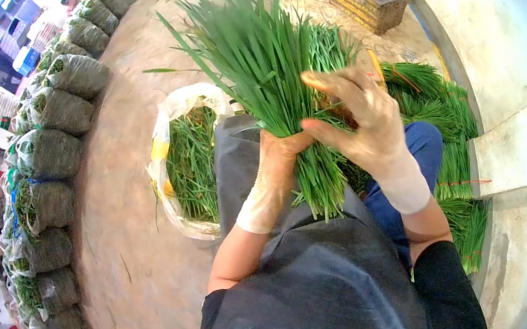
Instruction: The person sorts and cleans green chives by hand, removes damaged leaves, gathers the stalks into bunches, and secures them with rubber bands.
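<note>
Left of the dark apron, a white plastic bag holds loose leaves. Over the apron, the left hand clamps a chive-like bunch; beside it the right hand spreads, grasping nothing visible, apparently grooming, so the next move calls for a steady left grip. Right of the apron lie green bundles.

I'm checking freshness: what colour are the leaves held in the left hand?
The leaves are green, showing best in the head view.
</note>
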Available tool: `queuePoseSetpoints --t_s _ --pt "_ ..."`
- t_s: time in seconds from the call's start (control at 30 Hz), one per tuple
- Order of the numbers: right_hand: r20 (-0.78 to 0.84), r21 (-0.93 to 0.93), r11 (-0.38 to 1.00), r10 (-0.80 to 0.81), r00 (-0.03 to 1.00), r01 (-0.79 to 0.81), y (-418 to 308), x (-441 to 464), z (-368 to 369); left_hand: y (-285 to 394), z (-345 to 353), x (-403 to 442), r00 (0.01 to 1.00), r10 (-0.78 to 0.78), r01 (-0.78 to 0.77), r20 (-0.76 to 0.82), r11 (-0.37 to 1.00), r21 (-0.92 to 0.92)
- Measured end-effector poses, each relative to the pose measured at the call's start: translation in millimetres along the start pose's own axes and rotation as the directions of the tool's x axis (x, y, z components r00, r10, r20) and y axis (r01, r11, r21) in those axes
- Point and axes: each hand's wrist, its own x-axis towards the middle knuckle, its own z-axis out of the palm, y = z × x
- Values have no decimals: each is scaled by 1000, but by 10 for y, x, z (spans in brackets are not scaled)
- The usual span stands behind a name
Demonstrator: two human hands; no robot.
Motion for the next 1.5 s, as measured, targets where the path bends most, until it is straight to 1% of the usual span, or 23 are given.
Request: queuePoseSetpoints --t_s 0.1,0.17,0.3,0.4,0.53,0.63,0.67,0.7,0.73,0.77,0.83,0.9,1.03,1.1,1.17,1.23,1.27,1.3,1.33,1.37,1.4,1.43,1.5 --pt "-47 -173 977 -135 990 125 176 163 274 25 26 37 993 116 -105 -20 948 302" --pt "-60 -114 983 -149 987 142 184 207 345 41 55 21 996 89 -80 -25 965 250" --pt "-85 133 989 -55 995 66 168 228 366 142 19 7 998 42 -28 -57 976 218" --pt "54 608 769 210 976 -199 284 227 322 271 -40 47 999 49 -52 18 961 273" --pt "-268 256 965 12 963 59 327 223 398 278 8 39 994 95 -110 58 924 365" --pt "-104 318 944 126 987 -88 333 251 351 260 29 29 997 69 -80 45 932 353" --pt "200 544 695 438 877 -471 282 255 296 280 43 19 998 49 -55 26 929 365" --pt "205 541 692 442 873 -478 282 241 317 308 53 12 999 42 -47 23 931 363" --pt "274 725 444 514 813 -526 289 226 352 341 61 12 1000 -5 -2 26 959 283" --pt "361 840 154 556 749 -520 308 211 392 357 49 26 998 -50 43 32 978 202" --pt "344 870 164 474 811 -465 425 180 445 318 -35 104 996 -71 58 57 977 207" --pt "296 952 -81 494 818 -295 405 220 476 384 -12 104 991 -90 77 101 989 124" --pt "20 975 189 435 900 -113 439 224 487 451 38 117 972 -97 101 216 995 -6" --pt "162 985 -25 459 874 -170 540 211 422 395 22 113 966 -141 163 217 983 -86" --pt "-116 937 349 400 909 -34 493 200 438 391 60 120 947 -128 183 295 969 -166" --pt "-225 525 819 395 891 -231 686 233 331 288 26 147 953 -143 188 269 970 -152" --pt "-102 895 434 423 900 -103 950 347 111 297 7 122 949 -151 183 278 979 -92" --pt "23 996 -92 445 895 21 1215 460 -109 306 -9 85 945 -159 176 285 984 -33" --pt "56 945 -312 443 895 95 1399 515 -347 334 -44 26 957 -169 167 234 986 27" --pt "16 989 -144 313 950 30 1753 484 -501 325 -89 14 956 -180 178 233 984 30" --pt "65 874 429 362 930 -229 1786 293 -456 301 -151 6 967 -213 220 140 975 -39" --pt "85 402 818 413 907 -411 1763 92 -359 298 -215 10 971 -237 240 38 964 -118" --pt "549 -77 836 490 677 -543 1429 -189 -98 308 -331 130 960 -279 271 -18 945 -185"
